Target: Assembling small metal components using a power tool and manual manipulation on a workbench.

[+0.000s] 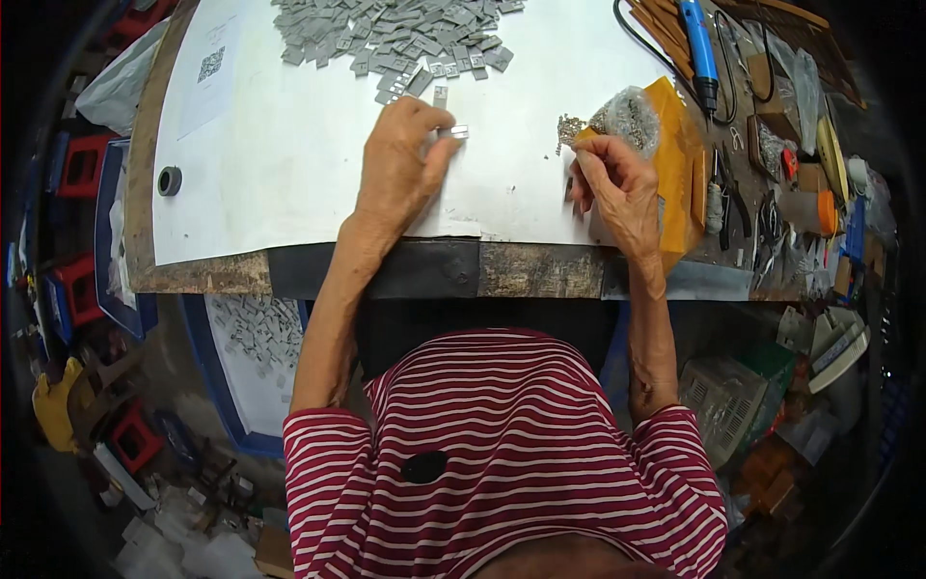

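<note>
My left hand [400, 159] is closed, with a small flat grey metal piece [457, 131] pinched between thumb and forefinger over the white sheet. Just beyond its knuckles lies another grey piece [441, 96]. Past that, a broad heap of similar flat grey pieces [395, 34] covers the far part of the sheet. To the right, my right hand [622, 188] has thumb and forefinger pressed together beside a small pile of tiny metal parts [569, 127]. Whatever sits between those fingertips is too small to make out. A clear plastic bag of tiny parts [632, 118] lies just behind this hand.
A yellow padded envelope [683, 183] lies right of my right hand. Farther right are a blue electric screwdriver [700, 58] with a cord and several hand tools. A black ring [170, 180] sits at left. Below the table edge stands a blue-rimmed tray [227, 396] with grey pieces.
</note>
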Tool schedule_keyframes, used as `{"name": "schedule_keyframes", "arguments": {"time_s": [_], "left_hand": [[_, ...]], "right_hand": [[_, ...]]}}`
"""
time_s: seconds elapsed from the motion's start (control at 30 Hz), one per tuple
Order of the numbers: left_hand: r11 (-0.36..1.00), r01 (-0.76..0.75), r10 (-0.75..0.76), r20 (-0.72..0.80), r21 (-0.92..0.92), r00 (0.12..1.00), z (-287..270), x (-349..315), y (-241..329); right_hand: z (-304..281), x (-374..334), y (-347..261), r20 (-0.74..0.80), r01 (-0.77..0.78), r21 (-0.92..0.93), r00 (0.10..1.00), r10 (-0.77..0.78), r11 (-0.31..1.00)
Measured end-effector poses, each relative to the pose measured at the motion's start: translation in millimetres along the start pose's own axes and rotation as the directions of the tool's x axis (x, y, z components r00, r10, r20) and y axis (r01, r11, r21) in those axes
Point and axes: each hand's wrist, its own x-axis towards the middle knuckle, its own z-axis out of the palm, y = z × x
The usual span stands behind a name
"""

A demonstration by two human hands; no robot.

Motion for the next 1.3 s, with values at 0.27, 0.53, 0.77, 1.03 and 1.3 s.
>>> {"name": "schedule_keyframes", "arguments": {"time_s": [0.27, 0.53, 0.77, 1.03, 1.3], "left_hand": [[0.997, -0.075, 0.074, 0.036, 0.029, 0.997, 24.2, 11.5, 5.7], [0.985, -0.161, 0.162, -0.002, 0.058, 0.987, 54.9, 37.6, 0.5], [0.988, -0.133, 0.133, 0.013, 0.081, 0.991, 58.9, 33.6, 0.1], [0.982, -0.168, 0.169, -0.008, 0.085, 0.986, 59.0, 30.4, -2.4], [0.981, -0.183, 0.183, 0.001, 0.068, 0.983, 51.9, 29.8, -2.2]], "right_hand": [[-6.5, -16.3, 22.6, -0.189, 0.172, -0.324, 0.952, -0.242, 0.93], [-11.9, -19.0, 25.7, -0.117, 0.228, -0.457, 0.943, -0.312, 0.86], [-5.8, -18.7, 21.0, -0.01, 0.264, -0.463, 0.953, -0.303, 0.846], [-1.2, -20.4, 25.9, 0.137, 0.411, -0.661, 0.889, -0.437, 0.628], [4.8, -14.9, 20.5, 0.294, 0.469, -0.784, 0.858, -0.421, 0.407]]}}
